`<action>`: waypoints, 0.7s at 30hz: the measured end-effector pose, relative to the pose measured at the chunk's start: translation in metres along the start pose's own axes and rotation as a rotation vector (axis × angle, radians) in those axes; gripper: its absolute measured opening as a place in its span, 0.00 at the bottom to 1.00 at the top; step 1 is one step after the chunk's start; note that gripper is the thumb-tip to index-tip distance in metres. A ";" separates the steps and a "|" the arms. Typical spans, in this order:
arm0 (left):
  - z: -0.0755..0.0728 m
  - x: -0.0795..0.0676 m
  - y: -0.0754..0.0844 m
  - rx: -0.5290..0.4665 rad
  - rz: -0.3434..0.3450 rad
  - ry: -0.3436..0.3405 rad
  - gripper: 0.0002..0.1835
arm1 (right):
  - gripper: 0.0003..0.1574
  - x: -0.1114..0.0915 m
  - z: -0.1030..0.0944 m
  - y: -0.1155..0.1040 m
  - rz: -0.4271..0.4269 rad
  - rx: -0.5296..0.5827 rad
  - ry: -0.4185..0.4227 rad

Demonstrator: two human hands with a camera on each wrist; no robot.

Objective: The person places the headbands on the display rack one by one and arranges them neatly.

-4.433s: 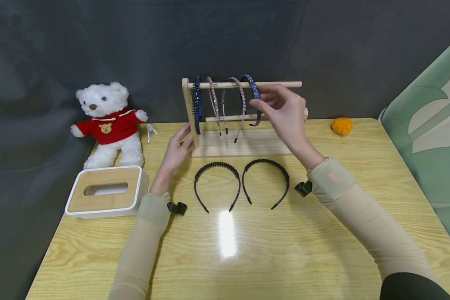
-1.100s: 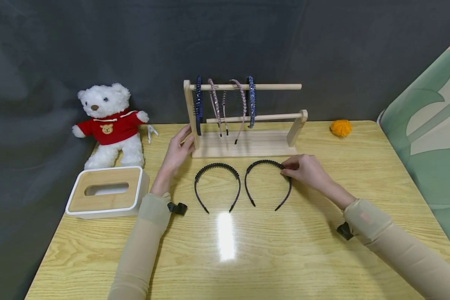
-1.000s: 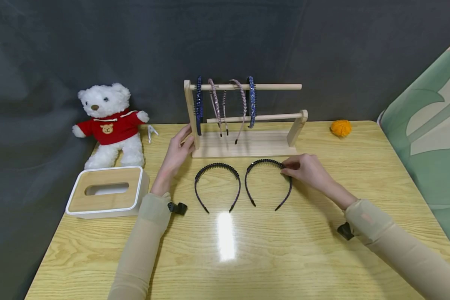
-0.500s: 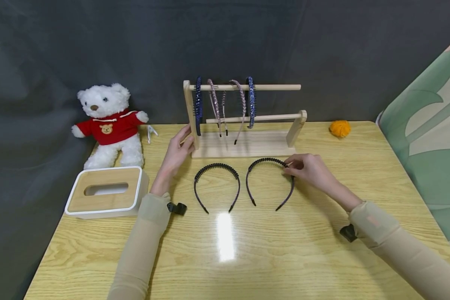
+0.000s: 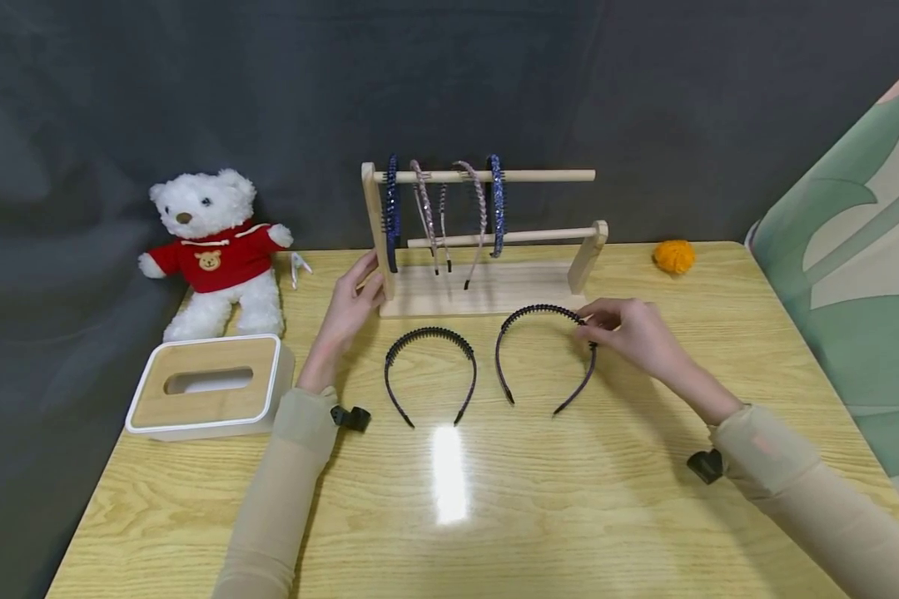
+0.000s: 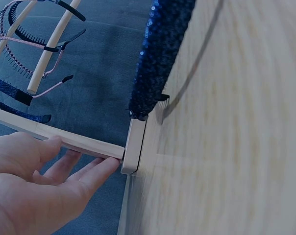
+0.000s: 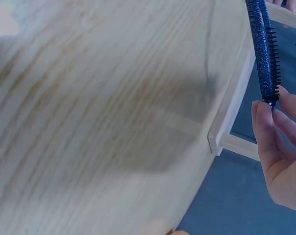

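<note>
My left hand (image 5: 350, 306) holds the left upright of a wooden headband rack (image 5: 487, 291); in the left wrist view, thumb and fingertips sit on either side of that upright (image 6: 84, 141). My right hand (image 5: 637, 333) pinches the right shoulder of a dark toothed headband (image 5: 543, 308), its ends pointing toward me. In the right wrist view this headband (image 7: 260, 54) looks sparkly blue, with a row of comb teeth beside the fingertips. A second dark headband (image 5: 430, 332) lies to its left on the table. From the upper bar hang a navy headband (image 5: 393, 212), pink ones (image 5: 480, 200) and a sparkly blue one (image 5: 498, 204).
A tissue box (image 5: 206, 383) with a wooden lid stands at the left, in front of a white teddy bear (image 5: 221, 258) in red. Beside the bear lies a small white clip (image 5: 298, 268). An orange ball (image 5: 674, 257) sits at the back right. The rack's lower bar (image 5: 539, 236) carries nothing visible.
My right hand has released the sparkly blue headband on the upper bar and come down to the right-hand dark headband. It has shifted that one slightly right and up. The left hand stays put.
</note>
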State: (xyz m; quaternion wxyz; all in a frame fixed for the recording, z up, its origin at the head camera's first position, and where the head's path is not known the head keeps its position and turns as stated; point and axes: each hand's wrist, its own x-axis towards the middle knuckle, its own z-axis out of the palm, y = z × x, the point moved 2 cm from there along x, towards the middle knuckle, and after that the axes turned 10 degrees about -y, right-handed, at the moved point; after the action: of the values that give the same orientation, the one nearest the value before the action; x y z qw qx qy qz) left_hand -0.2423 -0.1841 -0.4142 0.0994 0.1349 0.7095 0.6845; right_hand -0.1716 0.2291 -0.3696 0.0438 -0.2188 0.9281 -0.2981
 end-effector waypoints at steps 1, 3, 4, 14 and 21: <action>0.000 0.000 0.000 0.003 0.001 -0.001 0.30 | 0.11 -0.001 -0.002 0.000 0.004 -0.002 0.005; 0.000 0.000 0.000 0.004 0.003 -0.001 0.30 | 0.12 -0.002 -0.005 -0.002 0.016 0.000 0.011; 0.000 0.000 0.000 0.004 0.003 -0.002 0.30 | 0.12 -0.003 -0.006 -0.002 0.023 0.001 0.013; 0.001 0.001 0.001 -0.006 0.006 -0.001 0.30 | 0.14 -0.010 -0.017 -0.009 0.029 -0.003 0.068; 0.000 0.000 0.002 -0.008 0.003 0.006 0.29 | 0.15 -0.011 -0.023 -0.014 0.028 -0.018 0.105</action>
State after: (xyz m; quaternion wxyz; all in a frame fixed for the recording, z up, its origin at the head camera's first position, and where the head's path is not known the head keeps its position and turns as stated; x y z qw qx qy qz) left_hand -0.2420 -0.1838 -0.4128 0.0967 0.1333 0.7069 0.6878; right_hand -0.1613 0.2359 -0.3433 -0.0027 -0.1901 0.9347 -0.3002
